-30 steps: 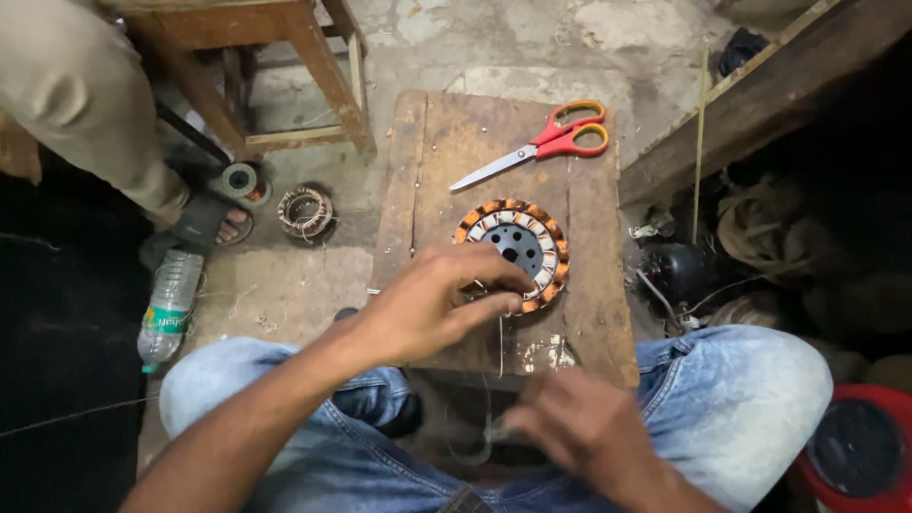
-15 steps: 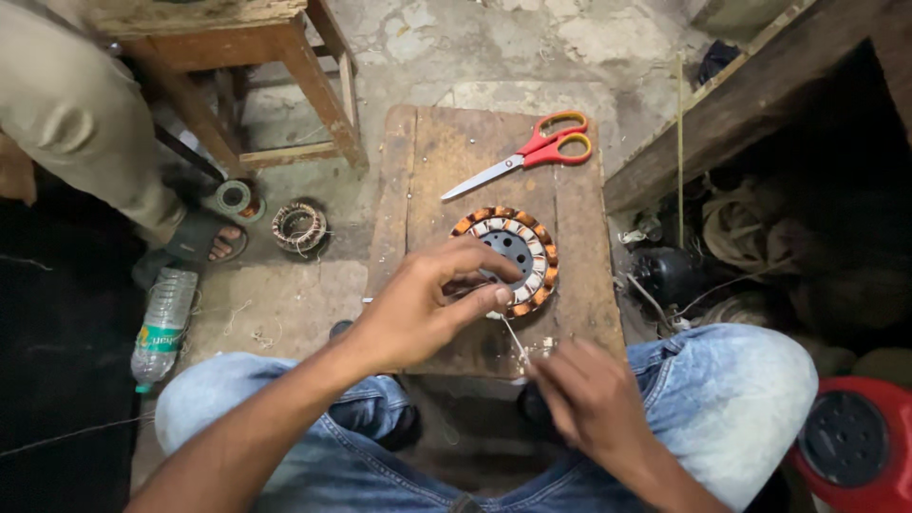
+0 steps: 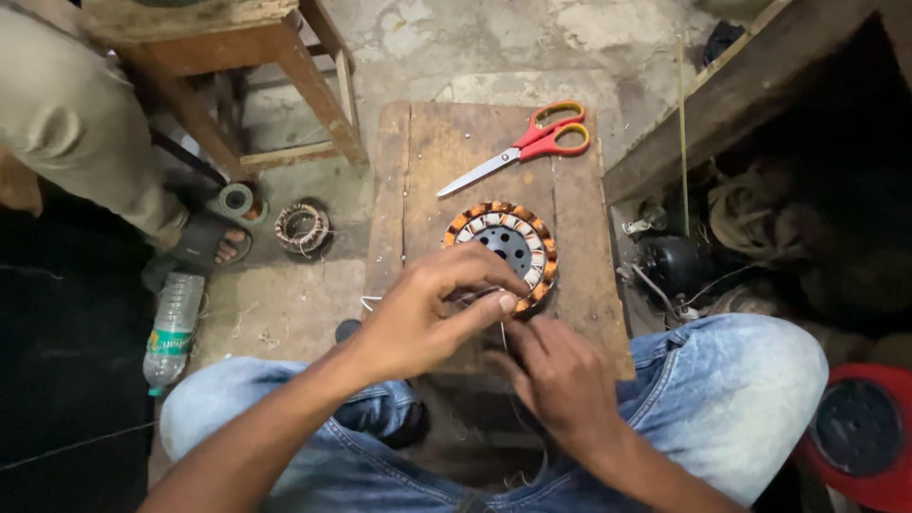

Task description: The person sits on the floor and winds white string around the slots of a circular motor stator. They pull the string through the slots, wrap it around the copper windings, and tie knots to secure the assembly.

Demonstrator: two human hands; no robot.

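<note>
A round motor stator (image 3: 506, 242) with copper-coloured windings lies flat on a small wooden board (image 3: 437, 161) in front of my knees. My left hand (image 3: 427, 313) pinches the near edge of the stator with thumb and fingers. My right hand (image 3: 560, 380) sits just below it, fingers closed on a thin wire (image 3: 503, 334) that runs up to the stator's near rim. Both forearms reach in over my blue jeans.
Red-handled scissors (image 3: 518, 152) lie at the board's far end. A wooden stool (image 3: 275, 85) stands at the upper left, beside another person's leg and sandalled foot (image 3: 214, 237). A second coil (image 3: 302, 229), a plastic bottle (image 3: 171, 328) and a red container (image 3: 860, 432) lie around.
My right hand has risen from near my lap up to the stator's near edge, and now holds the wire close under my left hand. The left hand stays on the stator.
</note>
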